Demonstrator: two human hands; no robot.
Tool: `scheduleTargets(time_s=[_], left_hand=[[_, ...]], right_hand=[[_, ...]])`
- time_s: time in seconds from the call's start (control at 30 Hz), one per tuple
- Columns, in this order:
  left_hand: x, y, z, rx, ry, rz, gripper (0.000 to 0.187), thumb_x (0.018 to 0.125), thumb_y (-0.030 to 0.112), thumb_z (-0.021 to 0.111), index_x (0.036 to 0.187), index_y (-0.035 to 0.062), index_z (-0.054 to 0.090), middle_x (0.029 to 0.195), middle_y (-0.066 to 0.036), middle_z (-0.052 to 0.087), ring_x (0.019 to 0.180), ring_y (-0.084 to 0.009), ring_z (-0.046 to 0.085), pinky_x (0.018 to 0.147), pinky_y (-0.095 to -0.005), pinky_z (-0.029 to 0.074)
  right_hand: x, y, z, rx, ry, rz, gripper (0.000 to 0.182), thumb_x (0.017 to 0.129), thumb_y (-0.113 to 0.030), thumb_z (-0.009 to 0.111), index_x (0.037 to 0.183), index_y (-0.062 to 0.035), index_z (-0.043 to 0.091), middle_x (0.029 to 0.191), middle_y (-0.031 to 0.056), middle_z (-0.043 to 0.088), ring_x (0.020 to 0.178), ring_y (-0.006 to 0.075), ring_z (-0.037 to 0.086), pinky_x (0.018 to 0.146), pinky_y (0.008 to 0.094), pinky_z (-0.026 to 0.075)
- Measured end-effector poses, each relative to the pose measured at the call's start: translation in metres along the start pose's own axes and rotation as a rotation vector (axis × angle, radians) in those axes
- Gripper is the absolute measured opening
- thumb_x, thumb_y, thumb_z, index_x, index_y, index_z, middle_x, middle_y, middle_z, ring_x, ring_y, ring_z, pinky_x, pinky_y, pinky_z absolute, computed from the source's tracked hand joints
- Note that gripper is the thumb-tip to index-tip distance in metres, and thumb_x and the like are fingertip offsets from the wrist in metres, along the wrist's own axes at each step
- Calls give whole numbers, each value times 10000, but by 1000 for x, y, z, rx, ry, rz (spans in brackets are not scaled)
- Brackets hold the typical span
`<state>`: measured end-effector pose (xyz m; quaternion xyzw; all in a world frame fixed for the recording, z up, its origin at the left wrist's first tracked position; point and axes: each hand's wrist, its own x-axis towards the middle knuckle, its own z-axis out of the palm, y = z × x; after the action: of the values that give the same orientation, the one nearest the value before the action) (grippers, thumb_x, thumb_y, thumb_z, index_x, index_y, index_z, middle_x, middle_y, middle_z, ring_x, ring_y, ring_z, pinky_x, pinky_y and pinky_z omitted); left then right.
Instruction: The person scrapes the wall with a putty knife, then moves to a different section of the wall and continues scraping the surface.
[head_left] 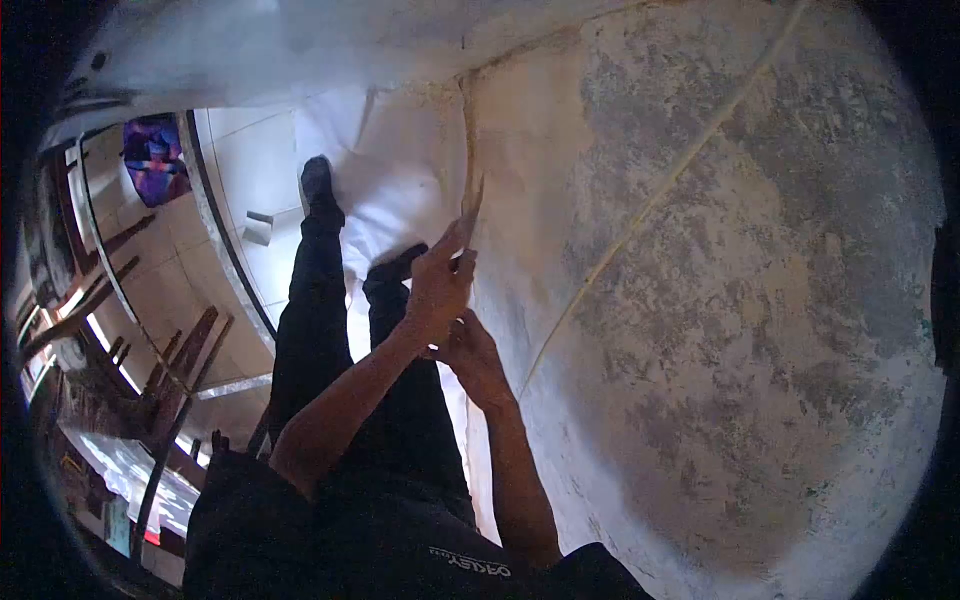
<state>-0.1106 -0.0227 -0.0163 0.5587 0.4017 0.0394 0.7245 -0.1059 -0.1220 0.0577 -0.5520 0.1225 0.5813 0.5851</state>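
Observation:
My left hand [440, 290] is raised beside the wall, its fingers closed on a thin, pointed blade-like tool [474, 212]. The tool is seen nearly edge-on, so its exact kind does not show. Just below and to the right, my right hand [468, 352] is close to the left one with its fingers curled in. Whatever it may hold is hidden. To the right of both hands rises a wall [690, 330] with rough grey patches among pale, smoother areas.
A thin yellowish line [660, 190] runs diagonally across the wall. White sheeting [400, 200] covers floor near my feet. A small grey flat piece [258, 228] lies on the tiles. Dark wooden furniture [185, 365], a curved metal bar [225, 240] and purple patterned cloth [155, 160] are leftward.

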Motion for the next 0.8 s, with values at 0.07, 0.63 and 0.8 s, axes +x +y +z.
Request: scheduleTargets(time_s=[0.07,0.63,0.8], left_hand=[[-4,23,5,75,35,189,460,772,-4,467,1224,67,415,1186,-221,456,1020,-324,518,811,-343,467],[53,77,23,243,-206,543,690,645,56,603,1283,112,348,1314,-162,339,1190,-307,361,981,-355,321],[59,79,31,233,-330,502,718,616,27,569,1290,96,331,1306,-162,351,1160,-318,394,971,-345,338]], right_hand=[[-2,-3,-2,63,10,-39,568,811,-195,577,1266,-26,282,1130,121,481,971,211,527,783,354,467],[29,-79,3,159,406,-133,191,882,-247,399,764,-102,442,598,-32,388,417,43,334,338,174,262],[32,-70,-14,402,245,-106,232,891,-265,394,721,-114,434,559,-40,375,386,39,321,323,164,266]])
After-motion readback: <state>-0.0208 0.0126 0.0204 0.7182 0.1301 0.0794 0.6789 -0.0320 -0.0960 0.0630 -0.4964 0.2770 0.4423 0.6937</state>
